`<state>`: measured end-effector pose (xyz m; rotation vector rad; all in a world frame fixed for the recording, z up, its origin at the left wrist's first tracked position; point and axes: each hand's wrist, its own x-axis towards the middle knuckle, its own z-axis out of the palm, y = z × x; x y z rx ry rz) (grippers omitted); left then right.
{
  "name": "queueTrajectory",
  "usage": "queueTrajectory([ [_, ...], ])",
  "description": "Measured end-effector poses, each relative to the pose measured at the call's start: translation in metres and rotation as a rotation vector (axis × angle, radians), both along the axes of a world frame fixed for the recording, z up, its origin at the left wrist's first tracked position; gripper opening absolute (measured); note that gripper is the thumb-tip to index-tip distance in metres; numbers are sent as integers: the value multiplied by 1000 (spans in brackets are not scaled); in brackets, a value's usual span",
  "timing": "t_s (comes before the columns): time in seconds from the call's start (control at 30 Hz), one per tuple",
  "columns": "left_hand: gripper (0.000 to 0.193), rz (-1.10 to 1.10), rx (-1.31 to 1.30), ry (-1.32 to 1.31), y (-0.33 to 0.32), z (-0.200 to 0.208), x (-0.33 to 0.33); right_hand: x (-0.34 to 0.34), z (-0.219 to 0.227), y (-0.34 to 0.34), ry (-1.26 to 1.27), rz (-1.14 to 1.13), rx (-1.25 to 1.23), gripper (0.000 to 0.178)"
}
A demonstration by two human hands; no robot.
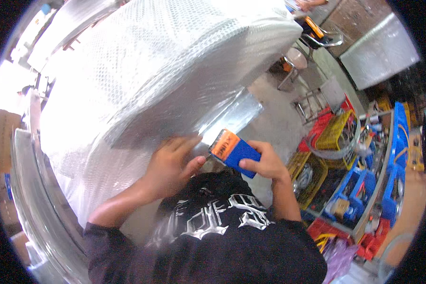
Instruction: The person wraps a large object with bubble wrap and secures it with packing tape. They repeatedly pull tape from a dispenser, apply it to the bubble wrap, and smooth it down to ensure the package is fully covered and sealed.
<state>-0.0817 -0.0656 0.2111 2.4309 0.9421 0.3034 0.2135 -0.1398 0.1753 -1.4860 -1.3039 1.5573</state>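
My right hand (pixel 269 163) is closed round a flat blue and orange tool (pixel 239 155) with a dark, toothed edge at its upper left end. The thumb lies across its blue face. My left hand (pixel 176 158) has its fingers stretched out at the lower edge of a large object wrapped in bubble wrap (pixel 161 66); whether the fingertips press on the wrap is hard to tell. A shiny silvery flat piece (pixel 234 116) juts out from under the wrapped object, just beyond the tool. The underside of the wrapped object lies in shadow.
At right stand a yellow crate (pixel 312 177), blue bins (pixel 357 189) and a red bin (pixel 376 239) with loose parts. Stools (pixel 296 59) and a chair (pixel 324 40) stand farther off, near another person's hand (pixel 310 4). Film-wrapped long pieces (pixel 38 189) lie at left.
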Motion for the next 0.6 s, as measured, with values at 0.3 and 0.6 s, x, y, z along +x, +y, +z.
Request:
queueTrajectory([
  [0.3,35,262,-647,-581,73,112,139,80,70,77,-122,-67,624,51],
  [0.6,30,224,-450,-530,173,132,148,66,105,134,-186,-122,551,60],
])
